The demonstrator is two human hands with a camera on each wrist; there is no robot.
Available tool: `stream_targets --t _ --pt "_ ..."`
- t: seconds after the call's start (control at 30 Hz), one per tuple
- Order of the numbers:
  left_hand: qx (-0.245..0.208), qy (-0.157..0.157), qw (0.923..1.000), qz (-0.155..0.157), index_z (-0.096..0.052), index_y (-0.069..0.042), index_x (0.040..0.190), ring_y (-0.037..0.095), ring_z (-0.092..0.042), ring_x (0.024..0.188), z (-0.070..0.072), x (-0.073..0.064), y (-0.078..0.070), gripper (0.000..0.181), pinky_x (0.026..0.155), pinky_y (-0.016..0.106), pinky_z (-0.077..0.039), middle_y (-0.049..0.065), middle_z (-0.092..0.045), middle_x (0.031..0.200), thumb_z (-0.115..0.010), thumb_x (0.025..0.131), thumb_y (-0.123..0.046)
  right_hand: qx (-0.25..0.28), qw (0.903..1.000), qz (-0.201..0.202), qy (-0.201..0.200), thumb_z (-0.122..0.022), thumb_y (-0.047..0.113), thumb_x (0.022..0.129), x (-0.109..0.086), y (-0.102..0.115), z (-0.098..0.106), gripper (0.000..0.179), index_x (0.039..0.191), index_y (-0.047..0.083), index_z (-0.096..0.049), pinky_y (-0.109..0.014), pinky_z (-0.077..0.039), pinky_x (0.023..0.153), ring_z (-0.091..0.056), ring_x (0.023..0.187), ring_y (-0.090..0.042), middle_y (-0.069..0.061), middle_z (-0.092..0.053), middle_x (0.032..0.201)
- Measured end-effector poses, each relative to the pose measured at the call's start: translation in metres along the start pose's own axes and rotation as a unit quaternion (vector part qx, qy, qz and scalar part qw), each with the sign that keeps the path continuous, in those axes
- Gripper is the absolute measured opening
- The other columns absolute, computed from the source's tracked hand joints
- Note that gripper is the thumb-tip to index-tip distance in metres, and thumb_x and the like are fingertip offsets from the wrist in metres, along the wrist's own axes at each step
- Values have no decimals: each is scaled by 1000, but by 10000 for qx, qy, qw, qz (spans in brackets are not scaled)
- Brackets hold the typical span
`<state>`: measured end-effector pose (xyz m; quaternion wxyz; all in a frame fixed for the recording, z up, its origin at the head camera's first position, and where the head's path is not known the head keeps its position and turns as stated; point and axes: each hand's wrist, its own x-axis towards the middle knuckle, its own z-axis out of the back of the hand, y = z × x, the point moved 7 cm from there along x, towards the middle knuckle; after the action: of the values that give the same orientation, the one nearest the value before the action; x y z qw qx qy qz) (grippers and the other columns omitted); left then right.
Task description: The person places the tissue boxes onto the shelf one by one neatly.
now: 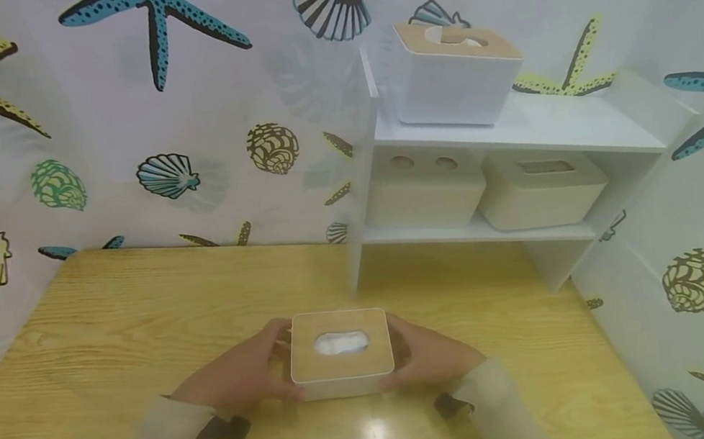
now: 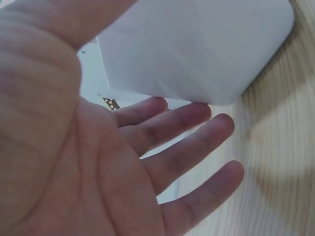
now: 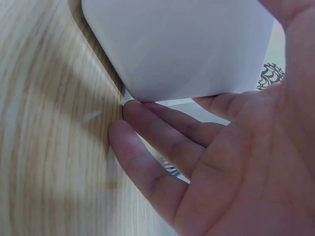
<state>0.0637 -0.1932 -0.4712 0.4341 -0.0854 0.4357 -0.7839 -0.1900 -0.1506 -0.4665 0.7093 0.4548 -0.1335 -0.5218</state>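
Observation:
A white tissue box [image 1: 343, 367] with a light wooden lid sits on the table between both hands, white tissue showing in its oval slot. My left hand [image 1: 248, 369] holds its left side, thumb at the front corner and fingers reaching to the back. On the opposite side my right hand [image 1: 435, 351] grips it the same way. In the left wrist view, fingertips [image 2: 199, 110] meet the far edge of the white wall, with the lower fingers spread off it. The right wrist view has fingers [image 3: 162, 123] bent along the box's back edge, near the tabletop.
The wooden table [image 1: 159, 299] runs back to a shell-patterned wall covering. A white shelf [image 1: 575, 121] stands at the back right. On top is a larger wooden-lidded tissue box [image 1: 454, 85]; below are a box with two round holes [image 1: 424, 193] and a slotted box [image 1: 541, 191].

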Motion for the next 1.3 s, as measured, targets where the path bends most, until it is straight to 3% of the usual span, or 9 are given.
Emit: stream_targets --t 0.13,0.33,0.4,0.57,0.73,0.87,1.03,1.17,1.3 --pt "-61 -158 9999 -23 -31 -22 142 17 -49 123 2 2 3 111 105 48 -36 -5 -51 133 -80 53 -66 327 9994 107 28 -84 50 62 2 1 -2 102 142 51 -21 -48 -28 110 -35 132 -9 21 -37 142" --pt "34 -240 9996 -145 -35 -26 140 14 -49 123 2 6 6 105 105 46 -37 -11 -51 132 -78 54 -67 390 9992 119 -54 -85 48 62 4 0 -1 102 142 50 -21 -46 -28 110 -39 129 -9 20 -40 139" --pt "-46 -223 9996 -170 -36 -29 139 14 -49 123 1 8 8 101 106 47 -36 -12 -51 132 -78 55 -67 281 9995 95 -108 -85 48 63 2 2 0 103 142 50 -19 -48 -28 110 -38 130 -10 20 -39 140" --pt "-270 -368 9986 -250 -36 -39 138 11 -48 124 -1 11 12 95 107 47 -33 -18 -52 129 -78 57 -65 583 9980 199 -146 -86 36 67 -2 14 3 98 143 46 -25 -51 -28 109 -42 127 -14 16 -43 138" --pt "-463 -580 9962 -453 -34 -46 139 8 -45 126 -2 14 12 93 108 44 -35 -23 -49 132 -79 59 -62 830 9959 250 -266 -87 30 66 -4 18 7 92 140 43 -34 -46 -37 102 -52 115 -15 11 -53 128" --pt "-472 -779 9937 -658 -35 -44 140 13 -46 125 1 14 9 94 107 46 -35 -20 -49 133 -79 59 -62 756 9963 152 -389 -87 37 65 -4 15 11 92 139 47 -33 -43 -43 94 -56 108 -16 9 -57 121" --pt "-923 -943 9868 -944 -36 -45 139 18 -45 126 7 14 2 86 105 49 -36 -18 -46 136 -79 65 -56 569 9963 112 -634 -86 44 63 1 6 18 97 140 52 -28 -43 -47 89 -56 108 -16 14 -53 126" --pt "-1435 -1001 9761 -1286 -32 -42 143 22 -40 131 11 13 -5 84 106 50 -36 -15 -38 143 -79 72 -47 685 9942 196 -809 -86 42 64 2 6 23 99 142 51 -26 -47 -44 97 -51 120 -18 19 -45 137" --pt "-1727 -1101 9663 -1561 -27 -40 147 17 -35 134 14 13 -12 87 107 47 -35 -14 -34 146 -78 76 -39 743 9896 342 -1181 -85 40 67 -3 16 30 100 144 51 -22 -52 -37 104 -42 130 -23 18 -40 142"
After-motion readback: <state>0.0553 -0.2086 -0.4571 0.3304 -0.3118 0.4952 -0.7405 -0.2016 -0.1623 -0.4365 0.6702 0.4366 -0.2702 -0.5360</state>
